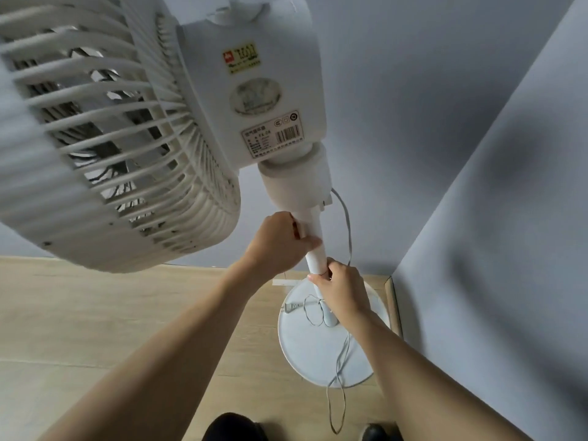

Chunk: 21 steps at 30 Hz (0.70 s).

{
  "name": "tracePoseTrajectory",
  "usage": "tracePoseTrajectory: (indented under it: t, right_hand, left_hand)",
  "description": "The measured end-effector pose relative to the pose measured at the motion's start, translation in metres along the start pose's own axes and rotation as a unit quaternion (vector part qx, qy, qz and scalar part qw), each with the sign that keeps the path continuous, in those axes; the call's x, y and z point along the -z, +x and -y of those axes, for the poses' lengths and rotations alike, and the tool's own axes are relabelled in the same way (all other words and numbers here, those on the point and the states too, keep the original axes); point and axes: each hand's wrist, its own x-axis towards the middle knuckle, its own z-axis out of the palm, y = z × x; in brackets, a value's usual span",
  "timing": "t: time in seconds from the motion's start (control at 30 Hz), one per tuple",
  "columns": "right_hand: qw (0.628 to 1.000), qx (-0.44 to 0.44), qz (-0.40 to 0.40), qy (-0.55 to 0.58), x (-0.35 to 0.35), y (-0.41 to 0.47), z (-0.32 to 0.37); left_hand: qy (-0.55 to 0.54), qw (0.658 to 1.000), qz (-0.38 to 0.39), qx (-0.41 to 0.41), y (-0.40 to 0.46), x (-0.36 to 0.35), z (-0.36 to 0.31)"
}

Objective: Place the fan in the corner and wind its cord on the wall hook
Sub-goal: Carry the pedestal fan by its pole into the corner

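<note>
Near the corner, the fan (pixel 197 128) stood on its base (pixel 305 354), left hand (pixel 280 246) and right hand (pixel 342 289) both gripping the pole (pixel 315 249). Placement looked nearly done; cord (pixel 340 377) lay unwound, no hook visible.

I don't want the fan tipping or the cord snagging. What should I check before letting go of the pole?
1. Left hand on pole: ok.
2. Right hand on pole: ok.
3. Base in the corner: ok.
4. Base flat on floor: cannot tell.
5. Cord clear of base: not ok, plug and loops lie on it.
6. Wall hook visible: not ok.
</note>
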Motion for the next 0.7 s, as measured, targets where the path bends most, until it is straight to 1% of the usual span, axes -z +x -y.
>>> tracePoseTrajectory:
  t: [0.17, 0.33, 0.53, 0.7]
  right_hand:
    - [1.0, -0.001, -0.004, 0.003, -0.045, 0.01, -0.063]
    - [1.0, 0.008, -0.008, 0.013, -0.073, 0.013, -0.099]
    - [1.0, 0.006, -0.008, 0.028, -0.084, 0.012, -0.129]
    - [0.999, 0.005, -0.027, 0.031, -0.093, 0.021, -0.161]
  left_hand:
    - [0.005, 1.0, -0.002, -0.013, 0.008, -0.056, 0.044]
    - [0.005, 1.0, -0.006, -0.021, 0.009, -0.09, 0.069]
    - [0.021, 1.0, -0.005, -0.016, 0.013, -0.121, 0.078]
    - [0.021, 1.0, 0.006, -0.013, 0.024, -0.152, 0.088]
